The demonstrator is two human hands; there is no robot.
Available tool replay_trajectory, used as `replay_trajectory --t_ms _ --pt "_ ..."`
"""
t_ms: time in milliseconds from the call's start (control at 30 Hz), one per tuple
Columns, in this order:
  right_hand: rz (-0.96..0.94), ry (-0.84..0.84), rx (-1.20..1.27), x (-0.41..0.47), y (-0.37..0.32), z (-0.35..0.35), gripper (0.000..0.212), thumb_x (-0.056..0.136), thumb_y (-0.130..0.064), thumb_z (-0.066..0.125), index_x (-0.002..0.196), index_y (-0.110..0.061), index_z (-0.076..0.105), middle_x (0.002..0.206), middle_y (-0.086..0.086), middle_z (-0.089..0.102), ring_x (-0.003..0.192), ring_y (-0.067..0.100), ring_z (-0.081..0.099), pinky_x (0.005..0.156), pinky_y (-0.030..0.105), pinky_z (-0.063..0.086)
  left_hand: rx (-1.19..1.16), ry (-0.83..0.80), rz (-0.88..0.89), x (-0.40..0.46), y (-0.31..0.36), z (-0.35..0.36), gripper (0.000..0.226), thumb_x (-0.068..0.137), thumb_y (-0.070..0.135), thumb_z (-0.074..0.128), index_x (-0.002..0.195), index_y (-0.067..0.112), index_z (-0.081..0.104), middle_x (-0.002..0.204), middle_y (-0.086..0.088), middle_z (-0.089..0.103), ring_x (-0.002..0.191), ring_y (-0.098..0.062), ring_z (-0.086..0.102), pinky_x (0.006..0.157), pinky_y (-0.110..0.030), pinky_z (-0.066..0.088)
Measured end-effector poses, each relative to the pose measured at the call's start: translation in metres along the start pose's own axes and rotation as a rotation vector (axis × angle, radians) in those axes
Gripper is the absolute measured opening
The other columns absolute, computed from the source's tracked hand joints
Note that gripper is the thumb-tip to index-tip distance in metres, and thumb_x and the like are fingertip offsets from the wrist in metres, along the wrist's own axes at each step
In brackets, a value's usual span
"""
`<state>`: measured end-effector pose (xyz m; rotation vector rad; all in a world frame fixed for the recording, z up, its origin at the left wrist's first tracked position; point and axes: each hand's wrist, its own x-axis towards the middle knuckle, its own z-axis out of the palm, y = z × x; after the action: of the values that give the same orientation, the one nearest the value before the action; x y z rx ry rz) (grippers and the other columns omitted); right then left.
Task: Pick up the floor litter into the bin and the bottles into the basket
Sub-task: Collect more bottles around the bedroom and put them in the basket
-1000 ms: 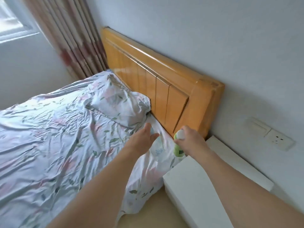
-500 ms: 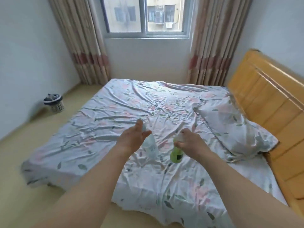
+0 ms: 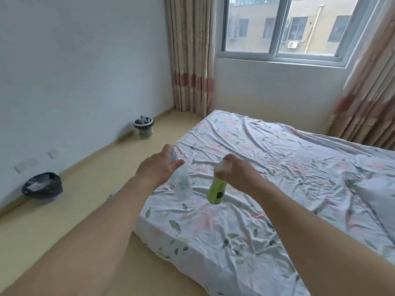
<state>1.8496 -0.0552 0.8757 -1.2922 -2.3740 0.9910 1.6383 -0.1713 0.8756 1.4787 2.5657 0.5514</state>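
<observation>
Left hand (image 3: 157,169): pinched the neck of a clear bottle (image 3: 181,184), held above the near corner of the bed (image 3: 256,210); right hand (image 3: 235,174): gripped a green bottle (image 3: 217,192) by its cap, likewise in the air; basket (image 3: 145,128): on the floor against the far wall, bottles already inside; bin (image 3: 42,186): black-lined, by the left wall, some litter in it; remaining, I judged: carry both bottles across to the basket.

Two bare forearms, left hand (image 3: 159,167), right hand (image 3: 237,173), no sleeves visible
</observation>
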Motion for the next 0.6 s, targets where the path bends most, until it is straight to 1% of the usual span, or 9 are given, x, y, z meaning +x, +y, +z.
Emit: replay_trajectory --t_ms 67,167,233,300,367,433,500,533,600 --pt "-0.025 -0.012 -0.028 0.032 -0.02 0.019 0.043 0.082 -0.035 0.066 0.12 -0.028 0.049 0.106 0.001 0.056 0.089 0.021 0.057 0.071 0.034 0.051 -0.006 -0.004 -0.02 0.026 -0.025 -0.008 0.046 0.095 0.057 0.046 0.122 0.02 0.038 0.11 -0.009 0.064 0.094 -0.032 0.061 0.079 -0.04 0.049" --pt "-0.049 -0.032 -0.025 0.087 -0.047 0.046 0.045 0.08 -0.036 0.068 0.12 -0.028 0.049 0.108 0.003 0.056 0.09 0.024 0.058 0.075 0.039 0.055 0.002 -0.002 -0.028 0.071 -0.061 -0.017 0.046 0.094 0.059 0.045 0.118 0.02 0.039 0.107 -0.009 0.064 0.091 -0.031 0.06 0.077 -0.039 0.049" --pt "-0.058 -0.043 -0.01 0.123 -0.062 0.062 0.047 0.081 -0.035 0.068 0.123 -0.028 0.048 0.108 0.003 0.055 0.092 0.023 0.058 0.071 0.036 0.053 0.03 0.003 -0.027 0.102 -0.084 -0.023 0.048 0.094 0.059 0.045 0.121 0.02 0.039 0.111 -0.009 0.064 0.095 -0.031 0.061 0.079 -0.04 0.049" --pt "-0.065 -0.049 0.006 0.161 -0.078 0.076 0.047 0.082 -0.033 0.067 0.124 -0.026 0.049 0.108 0.002 0.054 0.091 0.021 0.056 0.062 0.029 0.046 0.043 0.0 -0.03 0.135 -0.108 -0.031 0.05 0.094 0.06 0.044 0.124 0.02 0.038 0.116 -0.008 0.064 0.098 -0.03 0.061 0.082 -0.041 0.05" --pt "-0.057 -0.061 0.02 0.202 -0.097 0.089 0.046 0.081 -0.033 0.067 0.123 -0.025 0.049 0.108 0.003 0.055 0.088 0.021 0.056 0.06 0.028 0.047 0.071 -0.02 -0.039 0.17 -0.132 -0.046 0.053 0.094 0.06 0.043 0.128 0.02 0.037 0.122 -0.008 0.063 0.102 -0.03 0.061 0.083 -0.041 0.05" --pt "-0.064 -0.063 -0.011 0.239 -0.12 0.104 0.047 0.08 -0.034 0.067 0.123 -0.026 0.049 0.11 0.005 0.056 0.088 0.023 0.058 0.069 0.035 0.053 0.113 -0.022 -0.041 0.198 -0.157 -0.062 0.053 0.095 0.059 0.043 0.131 0.021 0.036 0.126 -0.007 0.061 0.105 -0.029 0.061 0.08 -0.037 0.048" --pt "-0.099 -0.067 -0.037 0.277 -0.149 0.126 0.049 0.08 -0.034 0.068 0.124 -0.024 0.049 0.11 0.006 0.057 0.092 0.025 0.059 0.078 0.039 0.054 0.102 0.018 -0.06 0.223 -0.187 -0.078 0.051 0.095 0.058 0.044 0.131 0.021 0.037 0.126 -0.006 0.06 0.105 -0.03 0.06 0.078 -0.036 0.046" --pt "-0.118 -0.074 -0.039 0.294 -0.165 0.139 0.048 0.081 -0.033 0.068 0.124 -0.022 0.049 0.11 0.006 0.057 0.094 0.025 0.058 0.08 0.039 0.054 0.084 0.032 -0.077 0.233 -0.205 -0.085 0.05 0.095 0.057 0.044 0.13 0.021 0.038 0.126 -0.006 0.06 0.105 -0.03 0.06 0.077 -0.035 0.045" --pt "-0.151 -0.108 -0.038 0.321 -0.197 0.167 0.048 0.082 -0.032 0.068 0.124 -0.02 0.049 0.107 0.005 0.055 0.093 0.024 0.055 0.078 0.036 0.051 0.068 0.025 -0.114 0.247 -0.243 -0.096 0.051 0.096 0.056 0.044 0.133 0.021 0.037 0.127 -0.005 0.059 0.105 -0.03 0.059 0.074 -0.034 0.042"
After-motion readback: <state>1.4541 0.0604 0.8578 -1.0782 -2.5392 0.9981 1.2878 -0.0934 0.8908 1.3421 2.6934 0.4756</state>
